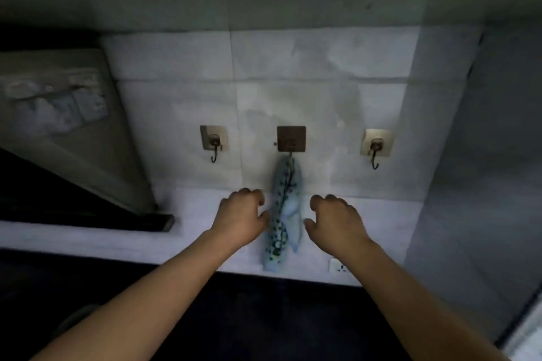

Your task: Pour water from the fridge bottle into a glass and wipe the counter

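Hands flank hooked cloth, apparently not gripping; no legible writing.

Dim white-tiled wall with 3 hooks, grey side wall.

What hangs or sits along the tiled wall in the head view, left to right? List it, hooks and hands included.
Left hook → left hand → patterned blue cloth hanging from the middle hook → right hand → right hook. Both hands flank the cloth with fingers curled, neither gripping it.
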Demonstrator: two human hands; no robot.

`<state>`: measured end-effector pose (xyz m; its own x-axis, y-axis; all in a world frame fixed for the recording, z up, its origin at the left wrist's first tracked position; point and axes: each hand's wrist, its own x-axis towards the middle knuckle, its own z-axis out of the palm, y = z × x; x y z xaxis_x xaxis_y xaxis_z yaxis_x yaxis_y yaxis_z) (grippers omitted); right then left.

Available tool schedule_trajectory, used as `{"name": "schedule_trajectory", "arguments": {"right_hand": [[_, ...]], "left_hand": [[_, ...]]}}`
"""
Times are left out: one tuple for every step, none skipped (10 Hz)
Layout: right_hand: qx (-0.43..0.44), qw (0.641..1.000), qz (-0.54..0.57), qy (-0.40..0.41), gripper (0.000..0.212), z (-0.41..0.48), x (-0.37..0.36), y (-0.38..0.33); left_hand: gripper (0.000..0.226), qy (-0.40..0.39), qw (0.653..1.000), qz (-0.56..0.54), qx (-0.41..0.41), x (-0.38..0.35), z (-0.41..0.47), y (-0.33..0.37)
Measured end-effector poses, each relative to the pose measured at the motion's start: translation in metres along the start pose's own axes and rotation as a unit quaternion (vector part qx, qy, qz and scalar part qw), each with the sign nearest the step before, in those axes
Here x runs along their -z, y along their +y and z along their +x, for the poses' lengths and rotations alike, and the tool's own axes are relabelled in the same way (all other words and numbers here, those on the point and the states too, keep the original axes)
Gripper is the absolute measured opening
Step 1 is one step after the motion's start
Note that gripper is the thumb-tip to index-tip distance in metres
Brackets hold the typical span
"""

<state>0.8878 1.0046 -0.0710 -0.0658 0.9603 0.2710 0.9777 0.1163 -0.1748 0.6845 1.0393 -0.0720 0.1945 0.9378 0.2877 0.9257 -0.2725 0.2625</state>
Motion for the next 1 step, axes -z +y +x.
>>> {"name": "schedule_trajectory", "arguments": {"right_hand": [[0.006, 0.995, -0.025, -0.099, 0.032, -0.0287, -0.0048, -0.0075]], "left_hand": [[0.041, -0.078, 0.994, 0.077, 0.016, -0.0014, -0.0356, -0.0102]]}}
